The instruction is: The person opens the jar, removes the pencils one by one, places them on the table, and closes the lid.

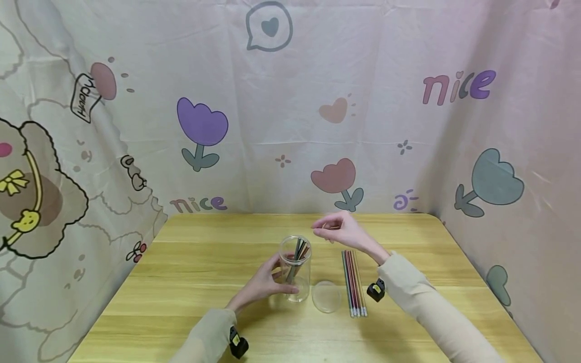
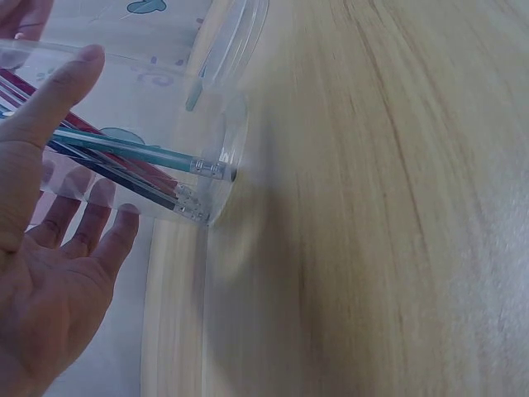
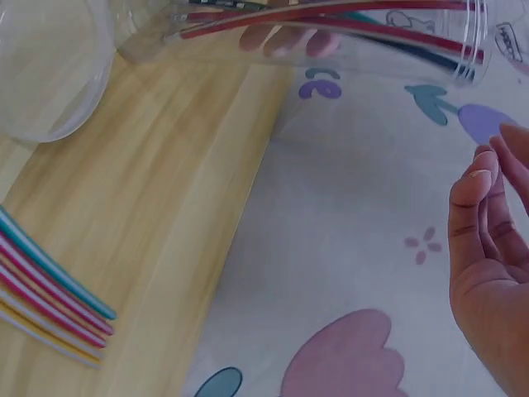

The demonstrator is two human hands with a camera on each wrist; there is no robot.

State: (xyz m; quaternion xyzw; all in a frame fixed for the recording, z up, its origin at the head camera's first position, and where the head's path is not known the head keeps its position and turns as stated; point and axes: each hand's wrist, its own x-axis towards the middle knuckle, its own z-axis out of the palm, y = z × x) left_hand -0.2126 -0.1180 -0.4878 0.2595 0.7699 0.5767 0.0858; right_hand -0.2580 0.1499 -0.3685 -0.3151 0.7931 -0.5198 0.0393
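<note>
A clear cylindrical jar [image 1: 297, 292] stands on the table, several pencils [image 1: 300, 249] leaning inside it. My left hand [image 1: 265, 280] grips the jar from the left, thumb on the near side and fingers behind. In the left wrist view, the eraser ends of the pencils [image 2: 140, 149] rest at the jar's base. Up and to the right of the jar's mouth hovers my right hand [image 1: 342, 231], its fingers loosely bent toward the thumb. The right wrist view shows nothing between the fingertips of that right hand [image 3: 492, 231].
A round clear lid [image 1: 326, 296] lies flat just right of the jar. Further right, several pencils [image 1: 353, 282] lie side by side with their eraser ends toward me. Printed cloth [image 1: 272, 126] hangs behind the wooden table [image 1: 181, 302] and along both sides.
</note>
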